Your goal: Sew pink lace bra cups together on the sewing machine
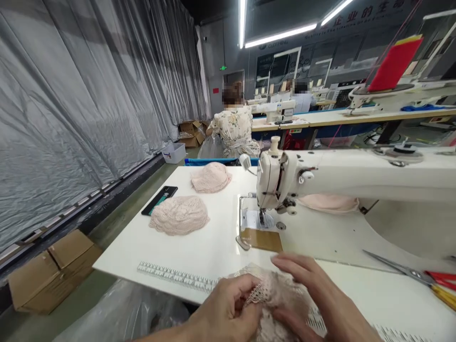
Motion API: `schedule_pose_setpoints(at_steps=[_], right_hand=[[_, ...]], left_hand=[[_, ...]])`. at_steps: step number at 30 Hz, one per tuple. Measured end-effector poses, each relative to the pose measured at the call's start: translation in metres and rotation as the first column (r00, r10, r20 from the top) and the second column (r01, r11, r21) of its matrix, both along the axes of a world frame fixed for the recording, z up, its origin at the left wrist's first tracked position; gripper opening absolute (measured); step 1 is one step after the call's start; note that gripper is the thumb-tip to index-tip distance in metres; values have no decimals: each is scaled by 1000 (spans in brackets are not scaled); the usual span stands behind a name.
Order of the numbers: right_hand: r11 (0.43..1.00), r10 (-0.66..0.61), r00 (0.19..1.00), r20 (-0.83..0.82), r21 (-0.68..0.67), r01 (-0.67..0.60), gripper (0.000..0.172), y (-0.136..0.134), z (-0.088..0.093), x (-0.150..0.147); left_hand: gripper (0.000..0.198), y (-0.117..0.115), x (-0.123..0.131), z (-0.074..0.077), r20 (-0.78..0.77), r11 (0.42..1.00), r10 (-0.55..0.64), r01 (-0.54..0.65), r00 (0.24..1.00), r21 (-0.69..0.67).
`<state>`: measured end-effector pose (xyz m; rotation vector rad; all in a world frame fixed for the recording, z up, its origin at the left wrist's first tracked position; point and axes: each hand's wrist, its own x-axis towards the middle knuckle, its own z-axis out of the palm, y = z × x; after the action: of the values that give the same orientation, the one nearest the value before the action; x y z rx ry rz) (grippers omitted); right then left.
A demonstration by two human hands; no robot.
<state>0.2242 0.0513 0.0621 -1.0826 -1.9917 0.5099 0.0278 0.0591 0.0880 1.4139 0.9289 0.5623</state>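
A piece of pale pink lace fabric (pixel 281 289) lies at the table's front edge, partly hidden by both hands. My left hand (pixel 231 304) pinches its scalloped edge between thumb and fingers. On the right side of the lace is my right hand (pixel 317 294), its fingers stretched out and apart from the thumb, which touches the cloth. Just beyond the hands stands a white sewing machine (pixel 278 180), with no cloth visible under its presser foot (pixel 262 219). Two domed lace pieces, a nearer one (pixel 180 214) and a farther one (pixel 211 177), rest on the left of the table.
A ruler strip (pixel 174 276) runs along the front of the white table (pixel 221 247). A black phone (pixel 159 200) lies by the left edge, scissors (pixel 402 270) at right. Behind the needle sits a pink padded piece (pixel 329 202). Cardboard box (pixel 53 270) on the floor; a co-worker (pixel 233 126) sits ahead.
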Motion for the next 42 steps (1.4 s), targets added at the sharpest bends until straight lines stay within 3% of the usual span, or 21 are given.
schedule_pose_setpoints(at_steps=[2,4,6,8,11,14,22,26,31,36,42], right_hand=[[989,79,996,43,-129,-73,40,-10,3,3],[919,153,988,34,-373,-130,20,-20,3,0],[832,152,988,26,-543,-114,6,-27,-2,-5],[793,105,994,-6,-603,-87,14,-34,-11,-8],[762,63,992,-107,-637,-117,9,-44,-22,-8],[739,67,981,-184,-651,-173,16,-55,-27,-6],[727,137,975,-174,-651,-219,15,-69,-45,1],[717,146,980,-138,-668,-201,6,-71,-48,4],[683,152,978,-144,-700,-209,8,-71,-51,5],[629,165,982,-96,-756,-180,12,-72,-55,7],[619,158,986,-50,-773,-138,17,-74,-61,7]], left_hand=[[4,-9,-3,2,20,988,-122,123,992,-93],[9,-17,-5,-2,88,950,-210,224,974,-216],[15,-24,-7,-13,103,930,-211,232,972,-285],[23,-30,-8,-27,42,945,-167,172,985,-278],[34,-37,-10,-45,3,965,-87,85,996,-246],[40,-42,-12,-55,14,963,-67,68,998,-261],[22,-43,-19,-60,22,935,-137,136,990,-328],[29,-42,-24,-64,46,918,-153,159,987,-362],[40,-40,-27,-66,44,891,-179,181,983,-416],[40,-40,-26,-71,1,922,-191,180,982,-343],[42,-44,-26,-78,28,943,-255,255,966,-213]])
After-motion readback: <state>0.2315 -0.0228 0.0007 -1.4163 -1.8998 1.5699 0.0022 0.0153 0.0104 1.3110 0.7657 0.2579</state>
